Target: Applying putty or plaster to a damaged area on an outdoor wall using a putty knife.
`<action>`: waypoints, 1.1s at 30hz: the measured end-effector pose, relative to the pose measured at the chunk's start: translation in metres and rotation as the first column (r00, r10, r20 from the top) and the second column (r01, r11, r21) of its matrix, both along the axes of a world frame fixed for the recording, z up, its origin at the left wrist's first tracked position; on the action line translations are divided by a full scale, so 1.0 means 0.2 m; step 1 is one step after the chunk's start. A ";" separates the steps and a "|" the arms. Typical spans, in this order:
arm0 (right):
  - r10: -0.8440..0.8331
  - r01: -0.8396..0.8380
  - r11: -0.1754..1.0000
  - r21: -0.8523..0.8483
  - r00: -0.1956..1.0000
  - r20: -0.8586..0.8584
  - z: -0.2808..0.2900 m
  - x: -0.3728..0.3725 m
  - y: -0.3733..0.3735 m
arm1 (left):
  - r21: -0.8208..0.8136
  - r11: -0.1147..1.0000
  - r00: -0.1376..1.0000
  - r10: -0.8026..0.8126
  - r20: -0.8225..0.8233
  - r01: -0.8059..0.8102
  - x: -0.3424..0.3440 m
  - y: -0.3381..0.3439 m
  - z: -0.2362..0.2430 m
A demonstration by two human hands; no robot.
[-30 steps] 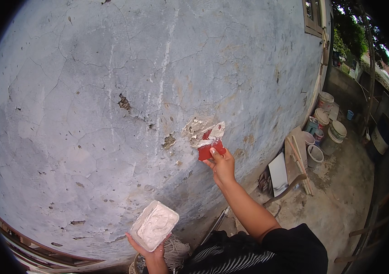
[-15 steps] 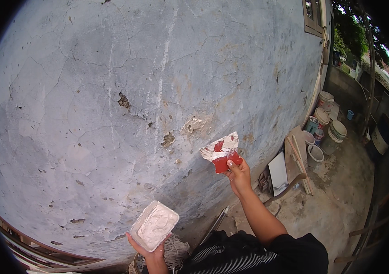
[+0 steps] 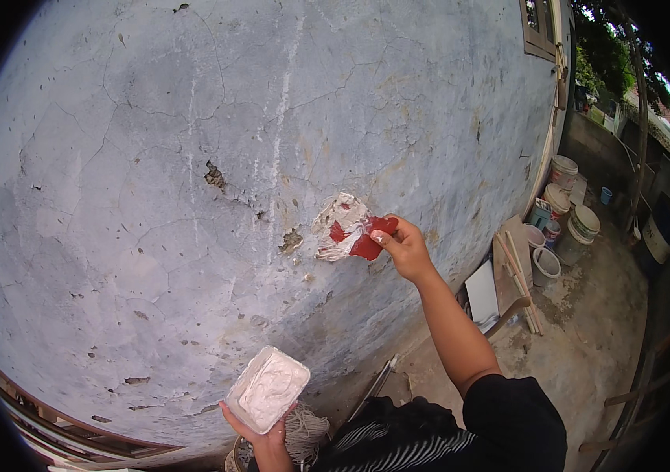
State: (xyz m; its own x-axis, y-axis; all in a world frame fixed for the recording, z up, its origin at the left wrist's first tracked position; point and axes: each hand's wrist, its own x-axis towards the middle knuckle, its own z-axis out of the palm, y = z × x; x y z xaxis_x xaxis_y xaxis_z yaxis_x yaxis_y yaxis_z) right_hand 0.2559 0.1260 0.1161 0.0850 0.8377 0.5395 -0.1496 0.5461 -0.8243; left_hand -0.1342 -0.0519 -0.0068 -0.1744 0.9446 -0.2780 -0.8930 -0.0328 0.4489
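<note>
My right hand (image 3: 406, 248) grips a red putty spreader (image 3: 366, 247) by its back edge, thumb on the near face. White paste smears much of the spreader, and its blade lies over the patched spot on the cracked pale-blue wall (image 3: 193, 94). Whether the whole edge touches the wall I cannot tell. Left of the blade is a chipped hole (image 3: 291, 241) in the plaster; another chipped hole (image 3: 214, 175) lies farther up and left. Low in the view, my left hand (image 3: 268, 440) holds a white rectangular tub (image 3: 233, 401) from beneath, filled with whitish putty (image 3: 274, 385).
Several buckets (image 3: 584, 224) stand along the wall's foot at the right. Nearer lean a white board (image 3: 482, 297) and wooden sticks (image 3: 517, 283). A bundle of pale string (image 3: 306, 433) sits beneath the tub. A wooden window frame (image 3: 538, 35) is at upper right.
My right hand has moved left and up with the spreader, turning it so that its blade now covers the light patch on the wall. The left hand and tub have barely moved.
</note>
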 end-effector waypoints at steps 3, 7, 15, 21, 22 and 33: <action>-0.017 0.016 1.000 0.007 0.990 0.141 0.13 0.02 0.01 | -0.006 1.000 1.000 0.027 -0.013 -0.027 0.00 -0.01 0.02; -0.145 0.131 0.989 0.064 0.935 0.322 0.25 0.03 0.02 | -0.017 0.999 0.999 0.033 -0.019 -0.034 0.01 -0.01 0.04; -0.341 0.305 0.940 0.153 0.840 0.421 0.32 0.02 0.04 | -0.041 0.998 0.999 0.049 -0.021 -0.050 0.03 0.02 0.04; -0.396 0.355 0.918 0.175 0.840 0.372 0.34 0.05 0.04 | -0.007 1.000 1.000 0.022 0.017 -0.022 0.02 0.02 0.03; -0.408 0.365 0.913 0.183 0.829 0.383 0.34 0.06 0.04 | -0.006 1.000 1.000 0.023 0.017 -0.023 0.02 0.01 0.02; -0.455 0.402 0.890 0.214 0.817 0.355 0.35 0.15 0.07 | 0.026 1.000 1.000 0.005 0.020 -0.006 0.01 0.01 0.00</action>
State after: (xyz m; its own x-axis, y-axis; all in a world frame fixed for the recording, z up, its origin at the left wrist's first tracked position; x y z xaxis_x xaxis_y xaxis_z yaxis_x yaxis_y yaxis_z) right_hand 0.2861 0.1395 0.1862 0.1834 0.6894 0.7008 0.4378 0.5810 -0.6861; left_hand -0.1320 -0.0503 -0.0069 -0.1745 0.9506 -0.2568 -0.9014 -0.0492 0.4302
